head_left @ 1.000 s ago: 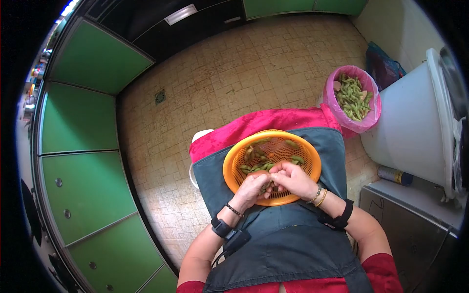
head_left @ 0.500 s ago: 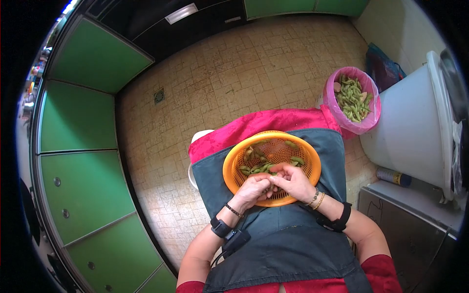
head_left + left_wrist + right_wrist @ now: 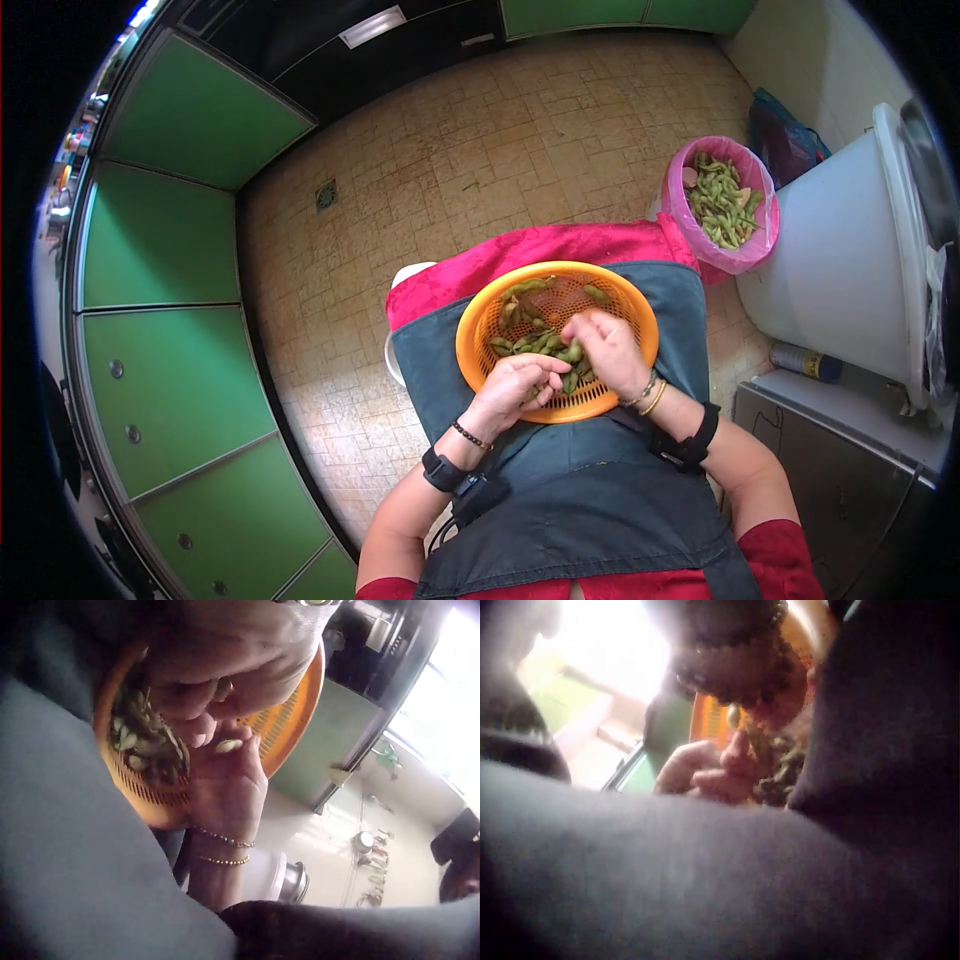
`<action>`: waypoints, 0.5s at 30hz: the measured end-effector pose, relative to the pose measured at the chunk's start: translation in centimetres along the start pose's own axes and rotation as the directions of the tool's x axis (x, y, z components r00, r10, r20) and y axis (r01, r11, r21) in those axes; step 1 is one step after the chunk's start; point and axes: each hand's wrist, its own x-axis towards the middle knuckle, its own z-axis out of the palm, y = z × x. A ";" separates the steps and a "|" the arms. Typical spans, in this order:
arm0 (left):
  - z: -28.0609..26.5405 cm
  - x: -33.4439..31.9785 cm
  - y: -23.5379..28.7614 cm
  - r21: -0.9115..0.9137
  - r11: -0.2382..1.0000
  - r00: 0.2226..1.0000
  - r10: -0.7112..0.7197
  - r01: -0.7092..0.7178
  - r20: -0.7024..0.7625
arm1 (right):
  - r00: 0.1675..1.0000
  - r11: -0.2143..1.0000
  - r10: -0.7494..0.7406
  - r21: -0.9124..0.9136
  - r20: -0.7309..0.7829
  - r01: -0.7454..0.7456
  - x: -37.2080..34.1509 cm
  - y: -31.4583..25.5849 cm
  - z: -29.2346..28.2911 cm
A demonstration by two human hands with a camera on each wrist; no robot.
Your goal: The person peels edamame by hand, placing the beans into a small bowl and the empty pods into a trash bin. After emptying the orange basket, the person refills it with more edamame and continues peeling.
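An orange plastic basket [image 3: 467, 350] sits on the lap, with green soybean pods [image 3: 512, 312] lying in it. Over its front left part the left hand [image 3: 512, 388] curls its fingers; in the left wrist view a bit of a greenish pod [image 3: 223, 688] shows between them. The right hand [image 3: 612, 355] is bent over the middle of the basket and pinches a pod [image 3: 229, 745] between thumb and fingers. That pod [image 3: 733, 715] also appears just above the left fingertips in the right wrist view. The left palm is hidden.
At the right stands a bin lined with a pink bag [image 3: 768, 235], holding many pods. Beside it are a large white tub [image 3: 830, 250] and a spray can [image 3: 805, 361] on its side. Green cabinets [image 3: 165, 240] line the left over a tiled floor [image 3: 420, 150].
The hands were pressed together at the basket's front; now the right hand has shifted slightly up and right, apart from the left. More pods show between them.
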 end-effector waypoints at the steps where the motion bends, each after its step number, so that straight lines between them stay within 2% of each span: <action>1: 0.3 -0.4 0.2 0.035 0.999 1.000 0.011 -0.012 0.021 | 1.000 1.000 0.013 -0.010 0.004 -0.013 0.4 0.3 -0.8; 2: 0.5 -1.0 0.3 0.071 0.997 0.999 0.023 -0.026 0.041 | 0.994 0.999 0.041 0.021 0.100 -0.044 0.5 0.1 -1.4; 4: 1.1 -2.5 1.4 0.090 0.996 0.999 -0.004 0.001 0.035 | 0.966 0.966 0.010 -0.251 0.260 0.058 -0.9 -2.5 -1.7; 5: 0.9 -3.1 1.9 0.069 0.997 0.999 0.027 -0.030 0.038 | 0.941 0.920 0.012 -0.373 0.337 0.122 -1.7 -3.2 -1.6; 6: 0.5 -3.6 2.4 0.048 0.997 0.997 0.059 -0.061 0.040 | 0.855 0.691 -0.328 -0.514 0.402 0.507 -2.5 -1.9 -1.3; 9: -0.3 -4.8 3.9 -0.029 0.986 0.987 0.162 -0.162 0.014 | 0.790 0.504 -0.133 -0.645 0.598 0.574 -4.4 -2.2 -0.5; 12: -0.6 -5.5 4.9 -0.063 0.962 0.964 0.265 -0.267 -0.034 | 0.774 0.373 -0.072 -0.703 0.629 0.606 -4.5 -0.4 0.5; 15: -1.1 -5.4 5.0 -0.045 0.939 0.937 0.335 -0.340 -0.098 | 0.734 0.290 -0.083 -0.689 0.674 0.665 -4.5 0.6 1.4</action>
